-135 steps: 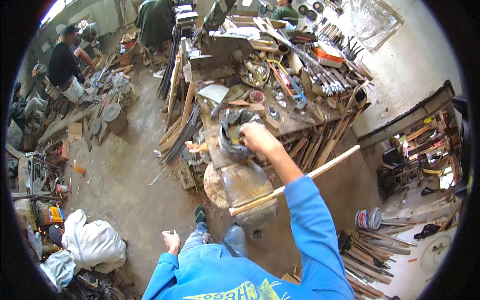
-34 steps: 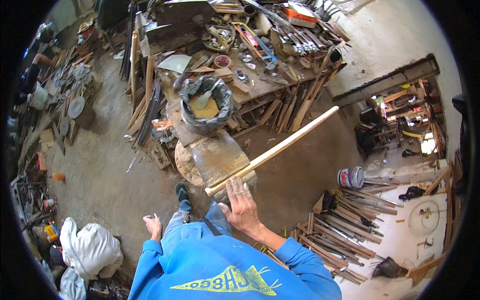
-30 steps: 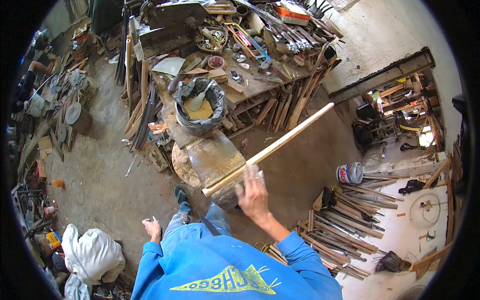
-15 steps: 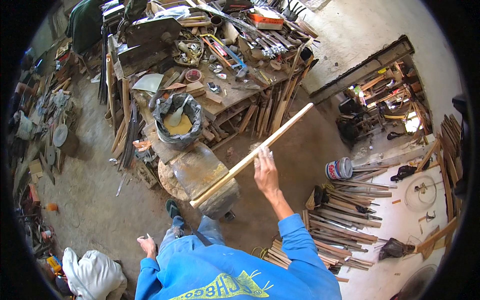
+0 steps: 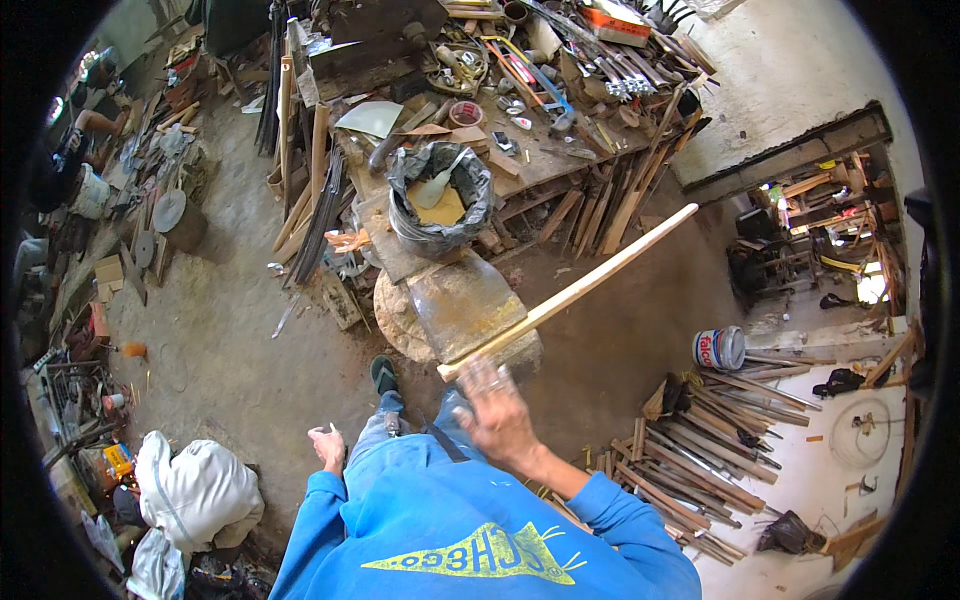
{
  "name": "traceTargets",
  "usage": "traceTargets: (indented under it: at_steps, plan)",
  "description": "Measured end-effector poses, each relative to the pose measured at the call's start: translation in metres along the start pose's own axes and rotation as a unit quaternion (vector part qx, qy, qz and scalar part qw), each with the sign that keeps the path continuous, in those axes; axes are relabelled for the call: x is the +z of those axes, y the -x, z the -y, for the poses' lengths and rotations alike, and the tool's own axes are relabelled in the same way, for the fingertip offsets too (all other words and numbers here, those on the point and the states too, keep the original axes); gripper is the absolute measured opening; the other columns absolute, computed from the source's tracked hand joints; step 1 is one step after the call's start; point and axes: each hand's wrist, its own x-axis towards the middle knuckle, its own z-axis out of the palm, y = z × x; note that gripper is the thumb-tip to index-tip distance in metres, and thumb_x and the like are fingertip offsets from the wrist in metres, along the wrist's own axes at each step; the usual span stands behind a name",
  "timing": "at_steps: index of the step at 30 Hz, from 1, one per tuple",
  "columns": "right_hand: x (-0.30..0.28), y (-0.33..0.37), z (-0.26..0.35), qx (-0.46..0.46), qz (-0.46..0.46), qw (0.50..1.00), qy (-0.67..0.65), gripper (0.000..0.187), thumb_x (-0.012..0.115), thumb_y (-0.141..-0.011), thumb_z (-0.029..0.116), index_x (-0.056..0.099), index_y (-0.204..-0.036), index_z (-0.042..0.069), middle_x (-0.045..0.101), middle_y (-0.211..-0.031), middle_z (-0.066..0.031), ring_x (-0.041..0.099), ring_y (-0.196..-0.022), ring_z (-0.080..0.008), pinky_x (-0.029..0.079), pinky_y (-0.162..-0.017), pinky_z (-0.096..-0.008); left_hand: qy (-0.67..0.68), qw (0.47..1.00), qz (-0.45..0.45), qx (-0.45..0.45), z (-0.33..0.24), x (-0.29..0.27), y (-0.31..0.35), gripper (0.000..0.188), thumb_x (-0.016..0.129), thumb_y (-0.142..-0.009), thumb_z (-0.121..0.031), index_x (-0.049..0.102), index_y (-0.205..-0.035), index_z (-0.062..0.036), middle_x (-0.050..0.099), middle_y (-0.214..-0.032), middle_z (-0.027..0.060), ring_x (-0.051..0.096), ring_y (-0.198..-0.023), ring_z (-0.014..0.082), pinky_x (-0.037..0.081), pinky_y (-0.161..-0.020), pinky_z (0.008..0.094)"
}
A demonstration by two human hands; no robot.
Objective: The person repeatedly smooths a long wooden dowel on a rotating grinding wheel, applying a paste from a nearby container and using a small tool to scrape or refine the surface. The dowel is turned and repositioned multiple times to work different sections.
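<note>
A long pale wooden stick [image 5: 590, 283] lies slantwise across a worn board [image 5: 465, 305], its far end sticking out to the right over the floor. My right hand [image 5: 497, 420] is at the stick's near end, fingers stretched and slightly blurred, the fingertips at or touching the wood. My left hand [image 5: 328, 447] hangs low beside my leg, loosely open, with nothing seen in it. Just beyond the board stands a bucket lined with a black plastic bag [image 5: 425, 228]. It contains a yellowish substance [image 5: 440, 208] and a pale scoop-like tool [image 5: 432, 188].
A cluttered workbench [image 5: 545, 165] with tools and a tape roll [image 5: 466, 114] stands ahead. To the right, many wooden sticks [image 5: 700, 445] lie in a pile by a white bucket [image 5: 719, 348]. A white sack [image 5: 200, 490] sits at the lower left.
My right hand has slid from the middle of the stick down to its near end, fingers now flatter. The view has shifted, so the scene appears further right. My left hand stays low.
</note>
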Motion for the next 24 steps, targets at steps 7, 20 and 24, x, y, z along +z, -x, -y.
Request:
traceTargets:
  at_steps: [7, 20, 24]
  plan:
    - [-0.006, -0.01, 0.004, 0.08, -0.042, 0.995, -0.047, 0.062, 0.056, -0.097, 0.036, 0.045, -0.144, -0.003, 0.045, -0.149, -0.0243, 0.04, -0.14, -0.0394, 0.03, -0.116, -0.0522, 0.029, 0.998, 0.013, 0.053, -0.012, -0.015, 0.002, 0.043, 0.066, -0.092, -0.034, 0.045, -0.116, -0.0055, 0.073, -0.094, 0.0184, 0.069, -0.093, 0.0359, 0.051, -0.084, 0.0464]
    - [0.016, 0.002, 0.038, 0.041, 0.005, 0.998, -0.041, 0.061, 0.052, -0.099, 0.036, 0.042, -0.149, 0.002, 0.042, -0.153, -0.0183, 0.038, -0.142, -0.0368, 0.027, -0.117, -0.051, 0.005, 1.0, 0.007, 0.026, 0.005, -0.032, -0.017, 0.042, 0.067, -0.091, -0.033, 0.046, -0.115, -0.0066, 0.074, -0.089, 0.0165, 0.07, -0.087, 0.034, 0.051, -0.08, 0.0445]
    - [0.01, -0.003, 0.032, 0.065, -0.044, 0.996, -0.046, 0.055, 0.052, -0.1, 0.033, 0.046, -0.146, 0.005, 0.047, -0.149, -0.0169, 0.042, -0.14, -0.0356, 0.031, -0.115, -0.0509, 0.002, 0.999, 0.029, 0.026, -0.002, -0.022, -0.018, 0.043, 0.068, -0.091, -0.035, 0.046, -0.116, -0.0073, 0.074, -0.09, 0.0158, 0.07, -0.089, 0.0339, 0.051, -0.082, 0.0449]
